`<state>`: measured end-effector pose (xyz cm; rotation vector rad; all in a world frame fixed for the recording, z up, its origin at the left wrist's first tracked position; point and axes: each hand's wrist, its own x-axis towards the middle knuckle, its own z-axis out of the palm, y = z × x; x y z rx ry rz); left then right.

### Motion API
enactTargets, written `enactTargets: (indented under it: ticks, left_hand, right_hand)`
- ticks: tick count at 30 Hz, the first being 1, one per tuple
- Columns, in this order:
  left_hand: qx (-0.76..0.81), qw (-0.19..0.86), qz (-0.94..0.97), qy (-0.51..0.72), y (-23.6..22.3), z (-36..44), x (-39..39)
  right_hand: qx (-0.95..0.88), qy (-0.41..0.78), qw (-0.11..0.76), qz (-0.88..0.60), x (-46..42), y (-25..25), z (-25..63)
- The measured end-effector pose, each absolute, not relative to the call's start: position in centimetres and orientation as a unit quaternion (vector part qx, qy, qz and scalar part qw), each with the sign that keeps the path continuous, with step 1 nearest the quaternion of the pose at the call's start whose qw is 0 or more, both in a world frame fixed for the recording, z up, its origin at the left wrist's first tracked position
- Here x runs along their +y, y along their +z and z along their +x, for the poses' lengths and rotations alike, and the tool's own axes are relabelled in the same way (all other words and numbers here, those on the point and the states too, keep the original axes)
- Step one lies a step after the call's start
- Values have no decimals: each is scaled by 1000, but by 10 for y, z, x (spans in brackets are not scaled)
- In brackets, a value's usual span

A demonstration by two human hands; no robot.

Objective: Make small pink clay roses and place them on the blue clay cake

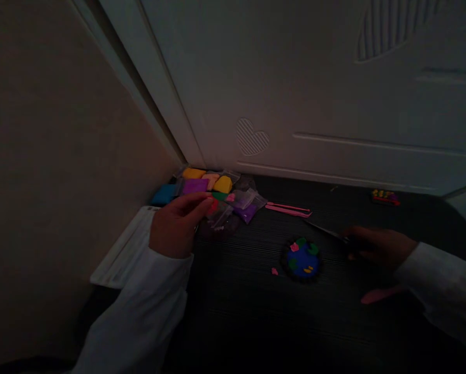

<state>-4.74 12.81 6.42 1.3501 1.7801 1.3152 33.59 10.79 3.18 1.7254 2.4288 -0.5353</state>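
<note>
My left hand (176, 223) is closed in a pinch at the near side of a pile of clay packets, with red modelling clay (213, 206) at its fingertips. Whether that clay is loose or bagged is hard to make out. My right hand (377, 245) grips what looks like scissors (328, 232), their thin metal point directed left and their dark handle mostly hidden. Between the hands lies a round clay pond (303, 261) with a dark rim, blue middle, green leaves, a pink flower and yellow bits. A small pink clay piece (274, 271) rests left of it.
Clear bags hold yellow clay (222, 184) and purple clay (196, 186). Pink modelling tools (288, 209) lie behind the pond, and another pink tool (381, 294) sits near my right sleeve. A small colourful piece (384, 197) stands at the back right. A white panel (318, 93) borders the dark table.
</note>
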Motion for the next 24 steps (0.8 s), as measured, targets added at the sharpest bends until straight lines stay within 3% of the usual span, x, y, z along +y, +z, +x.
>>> enactTargets:
  ticks: [3, 12, 19, 24]
  left_hand:
    - [665, 184, 605, 396, 64, -46, 145]
    - [580, 197, 714, 340, 49, -24, 158]
    - [565, 195, 711, 370, 29, -27, 159]
    - [548, 181, 731, 363, 20, -30, 160]
  right_hand:
    - [815, -166, 35, 554, 114, 25, 338]
    - [856, -114, -1, 504, 129, 37, 328]
    - [918, -79, -87, 378, 189, 69, 219]
    - [933, -102, -46, 343, 225, 60, 150]
